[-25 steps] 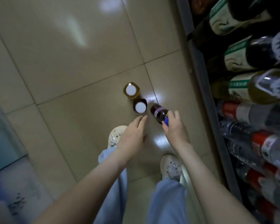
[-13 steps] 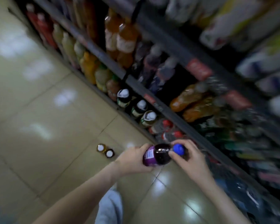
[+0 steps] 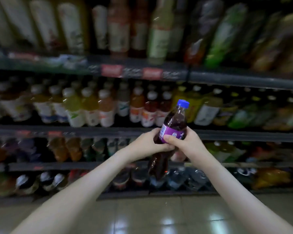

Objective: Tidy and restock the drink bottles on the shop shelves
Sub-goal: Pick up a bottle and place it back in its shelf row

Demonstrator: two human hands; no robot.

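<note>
Four shelves (image 3: 227, 78) packed with blurred drink bottles fill the view beyond both hands, with glossy floor tiles (image 3: 142, 217) below the forearms. Between the hands stands a dark soda bottle (image 3: 174, 119), nearly upright with its top tipped slightly right, purple label at the fingers and blue cap (image 3: 183, 103) above them. Left hand (image 3: 149, 143) and right hand (image 3: 184, 142) both clasp its middle.

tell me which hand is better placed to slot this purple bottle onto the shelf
Right, probably. The right hand wraps the purple bottle at its label, on the side nearer the shelf; the left hand grips lower, steadying it.
</note>
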